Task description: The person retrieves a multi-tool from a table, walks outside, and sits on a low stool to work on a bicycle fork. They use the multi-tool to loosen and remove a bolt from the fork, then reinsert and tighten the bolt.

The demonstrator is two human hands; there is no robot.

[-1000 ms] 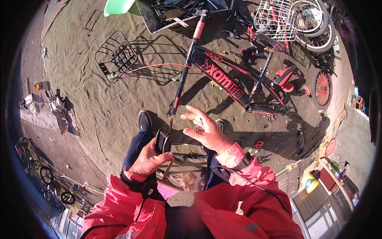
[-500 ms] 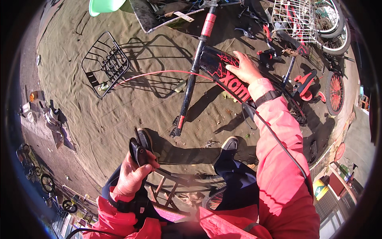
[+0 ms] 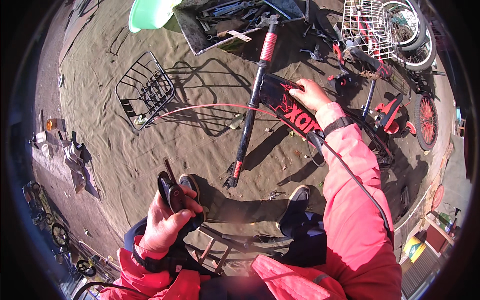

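Left hand (image 3: 167,220) clamping its fingers around a folding multi-tool (image 3: 176,197), you are apparently steadying the bicycle frame (image 3: 275,94) near the right edge of the tarp (image 3: 112,172), right hand (image 3: 314,95) gripping it. Turning it likely calls for tighter fingers.

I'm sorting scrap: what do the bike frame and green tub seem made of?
Bike frame: probably metal, painted glossy black with red graphics, since its tubes catch highlights; which metal is unclear. Green tub: likely plastic, smooth, given its even pale color.
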